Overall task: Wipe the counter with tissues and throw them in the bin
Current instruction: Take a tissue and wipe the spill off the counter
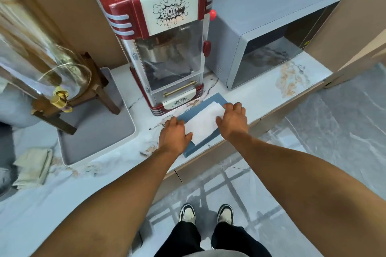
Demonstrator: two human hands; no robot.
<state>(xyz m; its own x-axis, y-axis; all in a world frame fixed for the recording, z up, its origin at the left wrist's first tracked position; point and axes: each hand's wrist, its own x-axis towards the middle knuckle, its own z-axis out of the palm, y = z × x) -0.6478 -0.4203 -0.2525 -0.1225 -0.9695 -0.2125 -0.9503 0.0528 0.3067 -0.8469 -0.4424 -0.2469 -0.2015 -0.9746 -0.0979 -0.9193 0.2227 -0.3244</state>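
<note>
Tissues (203,124) (one stack) under two hands: left hand (173,134), right hand (232,120).

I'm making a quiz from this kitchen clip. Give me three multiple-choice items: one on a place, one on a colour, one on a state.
1. Where does the tissue box sit?
A. in front of the popcorn machine
B. on the microwave
C. on the grey tray

2. What colour is the box?
A. red
B. blue
C. yellow

3. What are the hands doing?
A. hanging free of the box
B. both on the box and tissue
C. one holds a crumpled tissue over the floor

Key: 1 A, it lies at the counter edge before the machine; 2 B, its sides show blue; 3 B, left hand and right hand rest at either side of the white sheet.
</note>
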